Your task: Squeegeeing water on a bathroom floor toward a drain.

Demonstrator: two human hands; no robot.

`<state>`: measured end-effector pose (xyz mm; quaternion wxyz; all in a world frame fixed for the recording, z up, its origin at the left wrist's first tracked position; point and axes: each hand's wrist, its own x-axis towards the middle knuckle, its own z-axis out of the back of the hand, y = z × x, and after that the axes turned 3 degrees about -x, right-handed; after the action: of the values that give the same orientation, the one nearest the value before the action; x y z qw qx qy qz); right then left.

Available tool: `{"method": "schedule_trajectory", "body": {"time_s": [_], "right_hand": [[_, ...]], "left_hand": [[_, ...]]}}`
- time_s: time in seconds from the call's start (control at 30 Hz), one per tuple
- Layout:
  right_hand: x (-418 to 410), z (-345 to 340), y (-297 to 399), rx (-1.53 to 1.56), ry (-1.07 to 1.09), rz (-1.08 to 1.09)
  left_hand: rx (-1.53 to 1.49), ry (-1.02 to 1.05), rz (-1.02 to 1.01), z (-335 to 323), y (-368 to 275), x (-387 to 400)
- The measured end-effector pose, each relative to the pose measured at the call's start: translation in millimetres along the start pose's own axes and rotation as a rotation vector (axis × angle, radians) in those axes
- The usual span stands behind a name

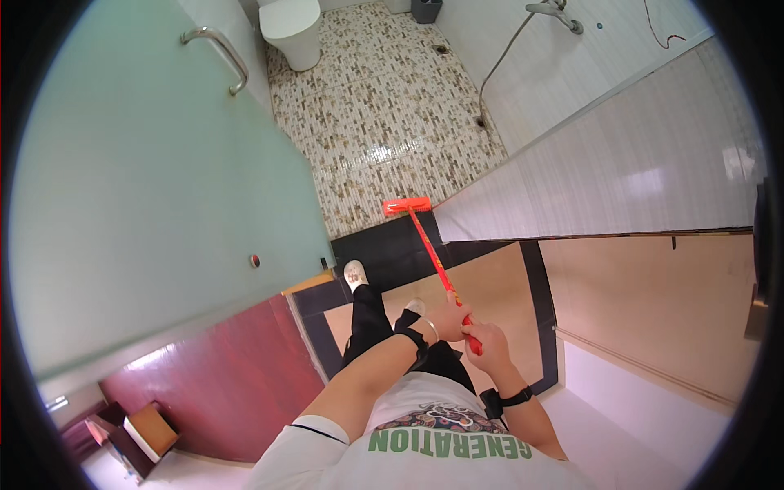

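Both my hands grip the red handle of a long-handled scrubbing brush or broom point(436, 254). My left hand point(450, 317) is farther down the shaft, towards the head. My right hand point(488, 348) holds the upper end, close to the handle's tip, with the two hands nearly touching. The orange-red head point(407, 206) rests at the edge of the patterned tile floor point(380, 110), by the black threshold point(386, 245). Its underside is hidden.
A frosted glass door point(165, 184) with a metal handle point(226, 55) stands at the left. A white toilet point(293, 30) and a dark bin point(425, 10) are at the far end. A shower hose point(505, 55) hangs at the right, beyond a pale partition point(600, 165).
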<state>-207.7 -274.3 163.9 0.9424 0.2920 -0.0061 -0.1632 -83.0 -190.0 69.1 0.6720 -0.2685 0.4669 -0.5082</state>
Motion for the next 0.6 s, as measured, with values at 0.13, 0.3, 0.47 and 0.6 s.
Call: {"method": "schedule_trajectory", "body": {"time_s": [0.13,0.3,0.47,0.6], "right_hand": [[-8,3,3,0.003,0.147,0.118],[-19,-16,10,0.078,0.171,0.193],[-39,-17,-23,0.064,0.078,0.127],[-56,-12,-40,-0.006,0.027,0.058]], "left_hand": [[-0.037,-0.111,0.031,-16,-4,-28],[-0.089,-0.214,0.139,-35,7,-59],[-0.057,-0.082,0.142,-52,-1,-22],[-0.039,-0.077,0.088,-65,-15,3]]}}
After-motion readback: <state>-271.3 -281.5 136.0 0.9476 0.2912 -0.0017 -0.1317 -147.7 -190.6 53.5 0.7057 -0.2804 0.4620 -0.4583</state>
